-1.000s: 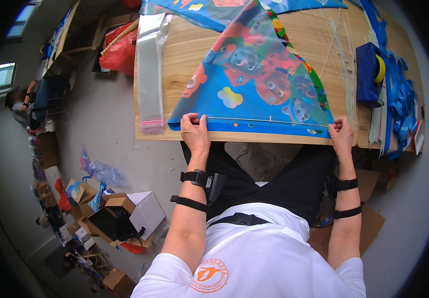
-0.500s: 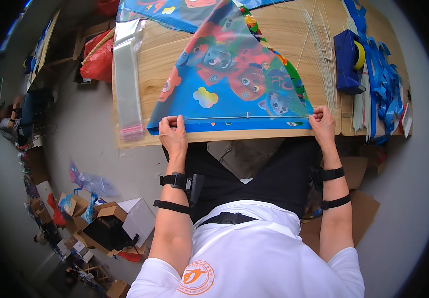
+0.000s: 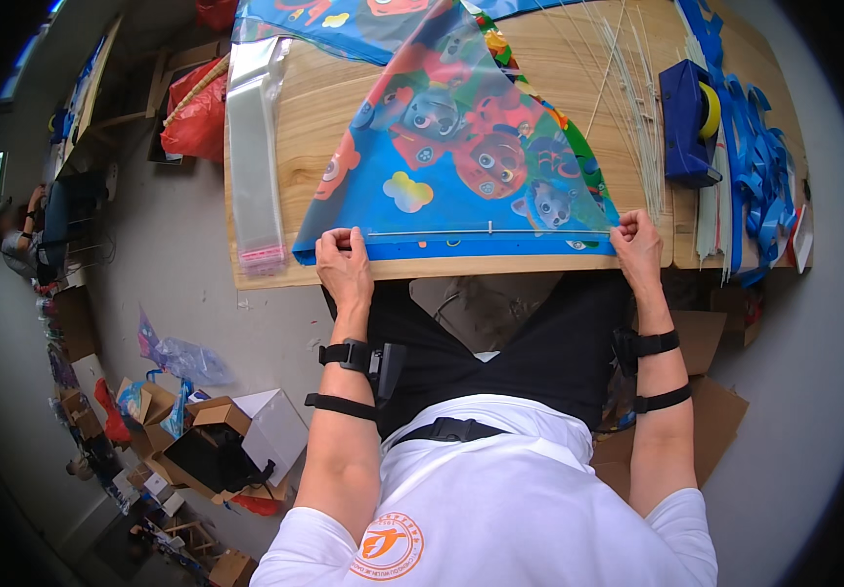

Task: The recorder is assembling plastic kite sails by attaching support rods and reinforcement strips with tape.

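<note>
A triangular kite (image 3: 407,192) of thin blue film with cartoon animals lies on the wooden table, its wide side along the near edge. Across that wide side runs a thin pale rod (image 3: 422,233) with a small white sleeve (image 3: 489,228) near its middle. My left hand (image 3: 345,269) is closed in a pinch on the rod's left end, at the kite's left corner. At the opposite corner, my right hand (image 3: 639,247) pinches the rod's right end. The fingertips cover both rod ends.
Clear plastic sleeves (image 3: 257,147) lie on the table's left. Loose thin rods (image 3: 642,108), a blue tape dispenser (image 3: 688,122) and tangled blue ribbon (image 3: 762,166) are to the right. More printed film (image 3: 324,34) covers the back. Cardboard boxes (image 3: 217,421) stand on the floor at left.
Both hands stay pinched at the rod's ends and the kite keeps its place on the table. Only the whole view has shifted very slightly.
</note>
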Available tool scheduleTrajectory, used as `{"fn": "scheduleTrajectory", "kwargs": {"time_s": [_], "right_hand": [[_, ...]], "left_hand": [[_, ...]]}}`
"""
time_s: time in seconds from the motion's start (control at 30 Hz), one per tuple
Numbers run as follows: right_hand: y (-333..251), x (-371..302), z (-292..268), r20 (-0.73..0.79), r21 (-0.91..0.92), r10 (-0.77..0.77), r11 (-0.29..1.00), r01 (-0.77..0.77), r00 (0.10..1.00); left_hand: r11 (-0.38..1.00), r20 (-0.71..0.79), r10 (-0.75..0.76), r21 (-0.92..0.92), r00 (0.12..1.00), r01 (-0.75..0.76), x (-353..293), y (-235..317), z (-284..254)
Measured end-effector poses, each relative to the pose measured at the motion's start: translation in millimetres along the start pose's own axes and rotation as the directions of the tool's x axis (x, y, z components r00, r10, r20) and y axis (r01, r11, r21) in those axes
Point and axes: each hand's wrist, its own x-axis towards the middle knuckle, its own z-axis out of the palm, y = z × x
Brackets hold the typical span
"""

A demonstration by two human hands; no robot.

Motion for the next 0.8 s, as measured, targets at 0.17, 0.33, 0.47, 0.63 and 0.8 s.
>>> {"fn": "scheduleTrajectory", "kwargs": {"time_s": [0.17, 0.33, 0.47, 0.63, 0.8], "right_hand": [[-2.6, -0.1, -0.1, 0.004, -0.012, -0.008, 1.0, 0.008, 1.0], [4.8, 0.1, 0.9, 0.004, -0.022, -0.027, 0.999, 0.027, 1.0], [4.3, 0.6, 1.7, 0.005, -0.018, -0.022, 1.0, 0.022, 1.0], [2.5, 1.0, 1.5, 0.009, -0.01, -0.026, 1.0, 0.026, 1.0], [3.1, 1.8, -3.5, 0.01, -0.008, -0.006, 1.0, 0.006, 1.0]], "left_hand": [[0.999, 0.008, 0.034, 0.026, 0.999, -0.034, 0.7, -8.2, 0.0], [0.999, 0.078, 0.018, -0.042, 0.997, -0.015, -2.6, 0.9, -7.5], [0.998, 0.085, 0.039, -0.046, 0.996, -0.035, -1.5, -4.3, -9.1], [0.997, 0.043, 0.038, -0.063, 0.998, -0.036, -1.5, -5.5, -5.6], [0.999, 0.025, 0.031, -0.045, 0.999, -0.03, -1.5, -4.0, 0.3]]}}
